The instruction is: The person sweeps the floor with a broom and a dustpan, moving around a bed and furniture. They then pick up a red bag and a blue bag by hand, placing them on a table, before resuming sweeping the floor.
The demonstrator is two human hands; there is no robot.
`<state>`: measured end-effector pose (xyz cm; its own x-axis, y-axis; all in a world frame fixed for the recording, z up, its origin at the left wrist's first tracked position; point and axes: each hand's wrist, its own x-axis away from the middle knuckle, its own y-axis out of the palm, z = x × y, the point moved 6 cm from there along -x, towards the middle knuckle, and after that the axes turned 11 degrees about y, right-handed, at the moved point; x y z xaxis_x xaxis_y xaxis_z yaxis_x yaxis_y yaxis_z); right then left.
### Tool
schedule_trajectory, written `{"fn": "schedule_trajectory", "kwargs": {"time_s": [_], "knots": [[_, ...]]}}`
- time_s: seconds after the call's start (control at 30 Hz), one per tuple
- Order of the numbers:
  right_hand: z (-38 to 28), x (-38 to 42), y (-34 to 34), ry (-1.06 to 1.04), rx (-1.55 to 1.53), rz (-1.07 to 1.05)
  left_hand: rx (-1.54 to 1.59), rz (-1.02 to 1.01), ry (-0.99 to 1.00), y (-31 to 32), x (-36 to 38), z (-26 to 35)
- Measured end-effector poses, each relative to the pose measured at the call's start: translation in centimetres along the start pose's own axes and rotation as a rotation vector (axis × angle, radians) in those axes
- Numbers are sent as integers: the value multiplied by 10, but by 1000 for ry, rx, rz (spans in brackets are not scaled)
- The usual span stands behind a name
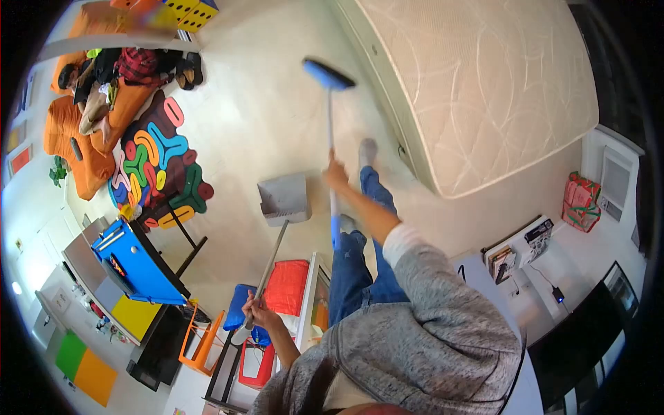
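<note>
My right hand [336, 174] is closed around the pale stick of a broom [330, 117]. The broom's blue head with dark bristles is on the light floor ahead, near the mattress side, and its blue grip end hangs over my leg. Lower left, my left hand [259, 312] grips the grey handle of a long-handled dustpan [283, 196]. The dustpan's grey scoop rests on the floor left of my feet, apart from the broom head. Any debris is too small to make out.
A large mattress [484, 90] stands to the right. At left are a small blue pool table [142, 263], a colourful patterned rug [155, 155] and orange cushions [90, 173] with a person on them. A red cushion-like item [287, 287] lies beside my left leg.
</note>
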<state>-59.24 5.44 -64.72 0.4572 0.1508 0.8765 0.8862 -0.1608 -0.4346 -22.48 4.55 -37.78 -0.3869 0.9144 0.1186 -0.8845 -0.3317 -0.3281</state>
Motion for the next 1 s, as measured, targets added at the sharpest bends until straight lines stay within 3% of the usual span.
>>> {"fn": "schedule_trajectory", "kwargs": {"time_s": [0.1, 0.17, 0.23, 0.3, 0.4, 0.5, 0.53, 0.6, 0.67, 0.7, 0.73, 0.87, 1.0], "knots": [[6, 38, 3, -121, -90, -173, 6, -29, 3, 29, -12, 12], [-4, 46, -68, -239, -416, -559, -4, 33, -49, 50, -17, 25], [-7, 52, -140, -177, -360, -550, 3, 36, -38, 75, -26, 37], [-22, 59, -194, -108, -202, -402, 26, 60, -44, 91, -31, 43], [-67, -30, -193, -144, -229, 28, 96, 40, -15, 131, -43, 52], [-121, -96, -121, -37, -263, 58, 84, 142, -67, 171, -64, 53], [-148, -91, -124, -32, -244, -38, 94, 114, 7, 190, -74, 59], [-176, -51, -138, 1, -171, -244, 66, 72, -35, 219, -92, 61], [-180, -79, -186, -136, -192, -377, 59, 54, -62, 249, -116, 73], [-184, -77, -213, -1, -434, -551, 65, 59, -83, 263, -123, 82], [-200, -66, -245, -71, -409, -537, 82, 62, -103, 279, -131, 88], [-255, -84, -292, -70, -311, -132, 119, -15, -70, 360, -165, 123], [-318, -154, -291, -101, -386, -203, 113, -42, -46, 443, -196, 153]]}}
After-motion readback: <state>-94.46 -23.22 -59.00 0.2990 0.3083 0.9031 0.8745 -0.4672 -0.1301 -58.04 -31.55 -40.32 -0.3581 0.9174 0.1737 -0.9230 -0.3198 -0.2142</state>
